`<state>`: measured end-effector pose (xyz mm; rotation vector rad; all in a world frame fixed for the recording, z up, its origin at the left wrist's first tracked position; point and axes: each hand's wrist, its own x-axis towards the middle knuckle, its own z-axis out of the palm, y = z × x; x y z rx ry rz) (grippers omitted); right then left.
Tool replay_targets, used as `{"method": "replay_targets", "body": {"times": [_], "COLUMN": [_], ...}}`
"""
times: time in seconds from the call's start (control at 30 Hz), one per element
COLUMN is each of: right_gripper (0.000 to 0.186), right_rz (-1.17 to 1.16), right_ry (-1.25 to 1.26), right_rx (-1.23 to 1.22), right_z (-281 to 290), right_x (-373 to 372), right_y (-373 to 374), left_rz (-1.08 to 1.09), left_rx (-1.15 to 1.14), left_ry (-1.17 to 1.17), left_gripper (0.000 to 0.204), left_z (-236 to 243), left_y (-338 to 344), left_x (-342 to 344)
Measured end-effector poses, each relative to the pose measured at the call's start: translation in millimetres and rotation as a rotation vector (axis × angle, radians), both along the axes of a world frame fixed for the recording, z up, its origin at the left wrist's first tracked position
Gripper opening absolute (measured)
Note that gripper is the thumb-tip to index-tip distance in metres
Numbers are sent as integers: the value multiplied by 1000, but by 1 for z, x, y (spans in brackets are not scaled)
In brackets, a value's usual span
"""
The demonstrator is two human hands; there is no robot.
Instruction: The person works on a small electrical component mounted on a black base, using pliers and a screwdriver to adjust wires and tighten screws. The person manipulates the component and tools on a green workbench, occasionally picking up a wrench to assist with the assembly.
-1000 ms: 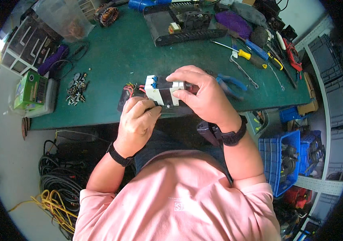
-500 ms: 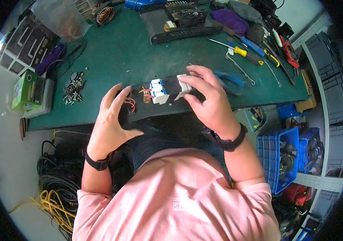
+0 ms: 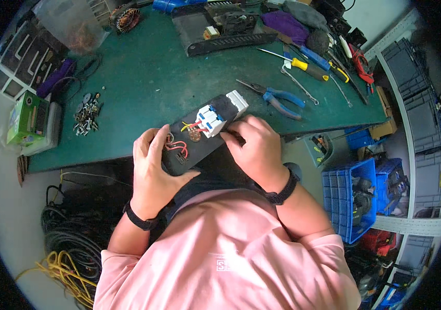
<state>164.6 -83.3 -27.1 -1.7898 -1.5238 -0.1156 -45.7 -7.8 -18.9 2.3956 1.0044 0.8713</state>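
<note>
A black panel (image 3: 211, 145) lies diagonally at the bench's front edge, overhanging it. It carries a white breaker with blue parts (image 3: 210, 122), a second white module (image 3: 235, 103) at its right end and red and yellow wires (image 3: 177, 145). My left hand (image 3: 152, 168) grips the panel's left end, thumb on the near side, fingers on the far side. My right hand (image 3: 254, 150) has its curled fingers on the panel's near right side, below the breakers. Blue-handled pliers (image 3: 283, 98) lie just beyond it.
The green bench (image 3: 143, 82) holds screws (image 3: 86, 113), a green box (image 3: 26, 118), a drawer unit (image 3: 19, 62), a black metal chassis (image 3: 200, 39), screwdrivers (image 3: 299, 64) and wrenches (image 3: 308, 94). Blue crates (image 3: 347, 201) stand at lower right, coiled cables (image 3: 70, 274) at lower left.
The panel has turned anticlockwise, its right end now farther from me. My left hand opened, then settled on the panel's left end. My right hand moved down off the right module to the near side.
</note>
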Motion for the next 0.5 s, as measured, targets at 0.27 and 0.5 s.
{"method": "replay_targets", "body": {"times": [0.27, 0.5], "right_gripper": [10, 9], "right_rz": [-37, 51], "right_ry": [183, 246], "right_rx": [-15, 6], "right_z": [0, 0], "right_x": [0, 5], "right_y": [0, 2], "left_rz": [42, 25], "left_rx": [23, 34], "left_ry": [9, 2], "left_gripper": [96, 91], "left_z": [3, 2], "left_y": [-15, -9], "left_x": [7, 6]}}
